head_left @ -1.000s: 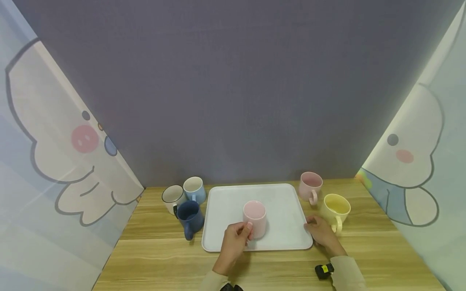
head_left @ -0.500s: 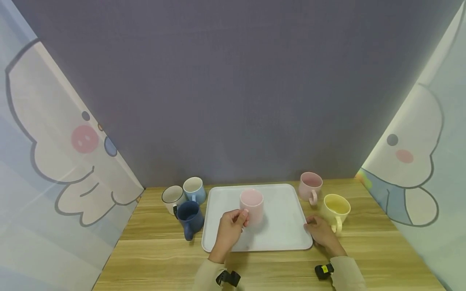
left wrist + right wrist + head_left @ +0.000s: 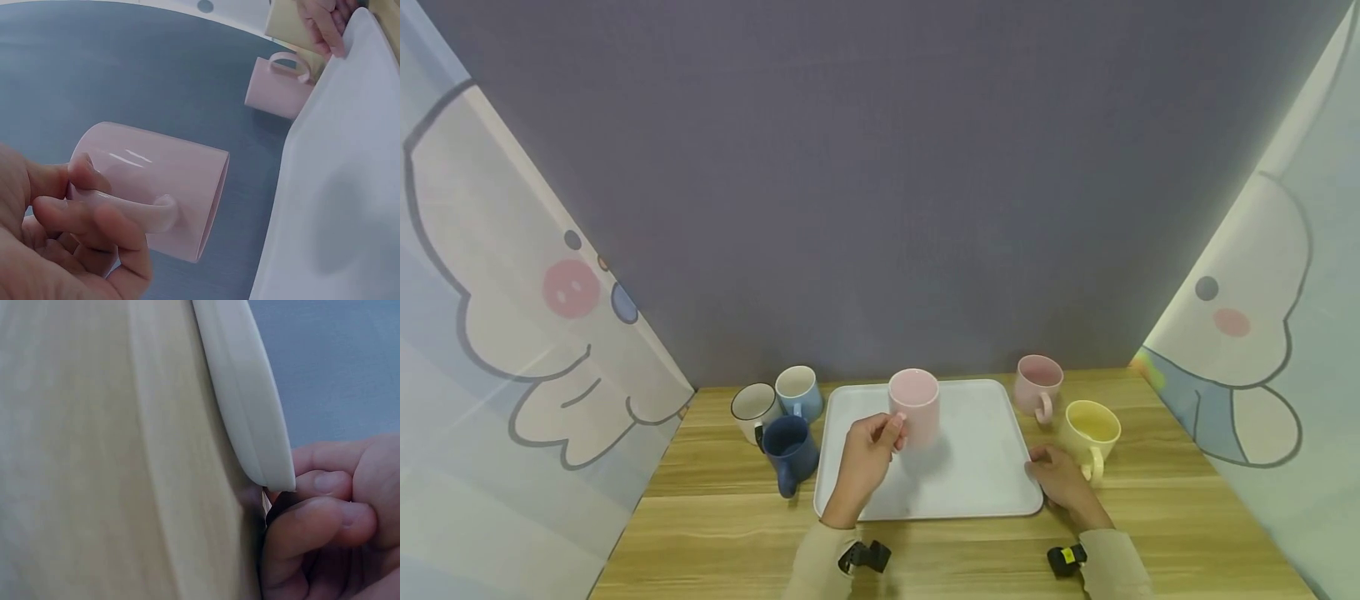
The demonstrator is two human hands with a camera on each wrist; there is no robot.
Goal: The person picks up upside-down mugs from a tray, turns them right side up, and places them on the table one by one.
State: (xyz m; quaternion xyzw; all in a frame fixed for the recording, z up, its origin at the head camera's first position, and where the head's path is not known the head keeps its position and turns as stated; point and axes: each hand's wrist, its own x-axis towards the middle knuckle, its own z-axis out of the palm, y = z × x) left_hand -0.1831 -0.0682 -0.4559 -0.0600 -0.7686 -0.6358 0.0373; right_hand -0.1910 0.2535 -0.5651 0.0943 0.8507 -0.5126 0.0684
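My left hand (image 3: 865,454) pinches the handle of a pink mug (image 3: 917,408) between thumb and curled fingers. The mug is upright and raised above the white tray (image 3: 970,492), casting a shadow on it. In the left wrist view the mug (image 3: 156,181) appears sideways, its handle (image 3: 140,212) between the fingers. At the tray's right edge, near the front corner, my right hand (image 3: 1063,479) holds the rim. Up close in the right wrist view, the tray's rim (image 3: 250,394) meets the curled fingers (image 3: 312,531).
Left of the tray stand a white mug with a dark rim (image 3: 755,408), a light blue mug (image 3: 800,392) and a dark blue mug (image 3: 790,446). To the right are another pink mug (image 3: 1037,383) and a yellow mug (image 3: 1090,433), close beside my right hand. A grey backdrop (image 3: 880,208) rises behind the wooden table (image 3: 715,517).
The pink mug has risen off the tray in my left hand, moving up and away from me and slightly left. My right hand stays at the tray's edge.
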